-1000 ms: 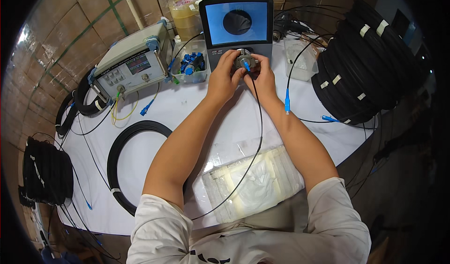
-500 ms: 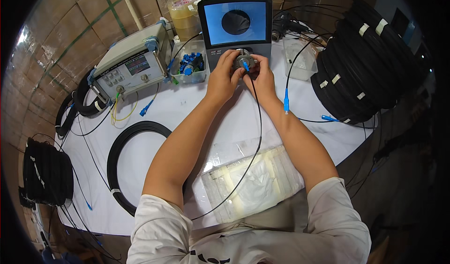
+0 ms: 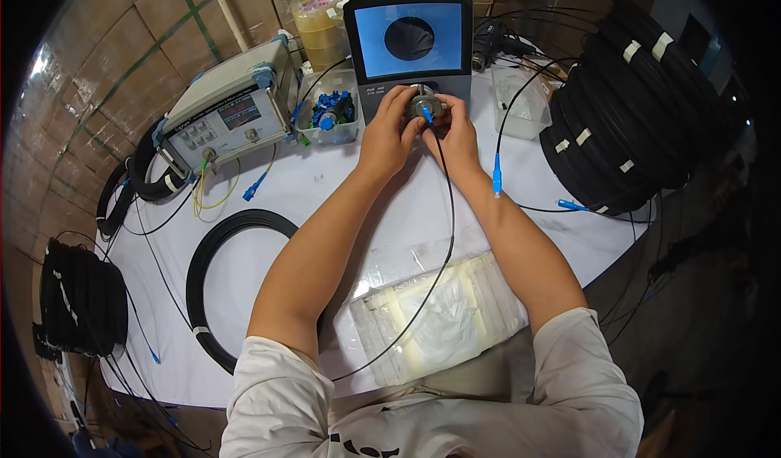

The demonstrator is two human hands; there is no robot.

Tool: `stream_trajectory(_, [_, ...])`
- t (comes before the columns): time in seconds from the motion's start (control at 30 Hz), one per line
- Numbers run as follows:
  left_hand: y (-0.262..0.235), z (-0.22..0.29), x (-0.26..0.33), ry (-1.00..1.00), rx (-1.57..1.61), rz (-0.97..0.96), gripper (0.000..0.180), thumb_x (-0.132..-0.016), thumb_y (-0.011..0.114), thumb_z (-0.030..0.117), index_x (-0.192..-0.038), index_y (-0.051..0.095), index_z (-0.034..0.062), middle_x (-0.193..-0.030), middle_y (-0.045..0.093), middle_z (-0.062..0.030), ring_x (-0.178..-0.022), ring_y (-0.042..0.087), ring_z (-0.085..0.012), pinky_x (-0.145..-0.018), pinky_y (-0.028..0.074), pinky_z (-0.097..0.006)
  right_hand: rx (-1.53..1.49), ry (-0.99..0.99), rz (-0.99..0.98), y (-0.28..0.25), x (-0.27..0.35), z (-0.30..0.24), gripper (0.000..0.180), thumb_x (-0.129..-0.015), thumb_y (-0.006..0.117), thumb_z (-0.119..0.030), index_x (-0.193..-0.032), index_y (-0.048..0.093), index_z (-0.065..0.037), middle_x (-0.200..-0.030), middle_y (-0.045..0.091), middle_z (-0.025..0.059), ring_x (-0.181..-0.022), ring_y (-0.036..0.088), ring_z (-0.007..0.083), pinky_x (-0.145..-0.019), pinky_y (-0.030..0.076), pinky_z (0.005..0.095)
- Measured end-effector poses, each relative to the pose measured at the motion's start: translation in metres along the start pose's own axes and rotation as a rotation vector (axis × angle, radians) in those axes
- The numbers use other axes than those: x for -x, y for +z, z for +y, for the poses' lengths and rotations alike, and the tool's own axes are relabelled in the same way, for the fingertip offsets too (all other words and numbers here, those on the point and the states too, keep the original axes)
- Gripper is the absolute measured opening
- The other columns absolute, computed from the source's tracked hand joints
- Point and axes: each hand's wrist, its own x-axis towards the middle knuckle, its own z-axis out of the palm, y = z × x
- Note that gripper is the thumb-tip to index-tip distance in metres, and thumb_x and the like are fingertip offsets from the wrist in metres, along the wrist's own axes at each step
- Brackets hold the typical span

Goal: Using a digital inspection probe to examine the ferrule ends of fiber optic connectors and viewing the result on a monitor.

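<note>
A grey inspection unit with a blue screen [image 3: 411, 39] showing a dark disc stands at the table's far side. My left hand [image 3: 389, 128] grips the round metal port [image 3: 425, 104] below the screen. My right hand [image 3: 455, 133] pinches a blue connector [image 3: 426, 113] plugged into that port. A thin black cable [image 3: 443, 238] runs from the connector down between my forearms. A second blue connector [image 3: 496, 173] hangs just right of my right wrist.
A grey test instrument [image 3: 228, 112] sits at the left, a clear tub of blue caps [image 3: 329, 116] beside it. A black cable coil [image 3: 224, 283] lies near-left, stacked black coils [image 3: 630, 116] at the right, clear plastic bags [image 3: 439, 320] close to me.
Both hands stay at the port. The dark disc on the screen has shifted slightly; otherwise nothing has visibly moved.
</note>
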Motion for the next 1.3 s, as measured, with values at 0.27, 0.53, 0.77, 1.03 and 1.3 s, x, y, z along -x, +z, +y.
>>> stream_trajectory(0.27, [0.004,0.003,0.005,-0.027,0.002,-0.009,0.052,-0.096,0.075,0.011,-0.145,0.056,0.0078,-0.148,0.057,-0.0107,-0.094,0.073,-0.0307,-0.085,0.059,-0.037,0.176,-0.105,0.03,-0.011,0.011,-0.009,0.064,-0.079,0.083,0.002,-0.137,0.056,-0.005,-0.134,0.059,0.0175,-0.11,0.067,0.0348,-0.094,0.056,0.0421])
stream_trajectory(0.53, [0.002,-0.002,0.0,0.024,0.014,0.041,0.051,-0.095,0.075,0.01,-0.143,0.056,0.0072,-0.147,0.058,-0.0118,-0.104,0.073,-0.0338,-0.088,0.059,-0.038,0.278,-0.365,0.104,-0.018,0.004,-0.026,0.052,-0.086,0.084,-0.008,-0.135,0.067,-0.012,-0.135,0.06,0.015,-0.12,0.059,0.0384,-0.1,0.051,0.0451])
stream_trajectory(0.77, [0.003,-0.006,0.006,-0.045,0.064,0.03,0.051,-0.096,0.074,0.012,-0.143,0.057,0.0088,-0.148,0.057,-0.0112,-0.104,0.073,-0.0352,-0.088,0.059,-0.04,0.271,-0.378,0.127,-0.017,0.005,-0.035,0.04,-0.084,0.085,-0.008,-0.123,0.076,-0.014,-0.127,0.065,0.0132,-0.118,0.061,0.0366,-0.098,0.052,0.0449])
stream_trajectory(1.03, [0.011,-0.004,0.007,-0.013,0.057,0.056,0.05,-0.095,0.076,0.017,-0.141,0.059,0.0087,-0.148,0.058,-0.014,-0.117,0.068,-0.0372,-0.093,0.057,-0.04,0.099,-0.288,0.082,-0.035,0.019,-0.068,0.024,-0.087,0.08,-0.001,-0.11,0.08,-0.007,-0.111,0.074,0.0119,-0.104,0.069,0.031,-0.093,0.054,0.0391])
stream_trajectory(1.3, [0.001,0.0,0.003,-0.109,0.068,0.007,0.054,-0.099,0.071,0.007,-0.149,0.054,0.0075,-0.153,0.054,-0.0158,-0.112,0.071,-0.031,-0.093,0.057,-0.034,-0.174,0.346,-0.323,-0.107,0.135,-0.158,0.017,-0.101,0.064,-0.005,-0.106,0.073,0.007,-0.111,0.073,0.0145,-0.104,0.067,0.0243,-0.098,0.051,0.0331])
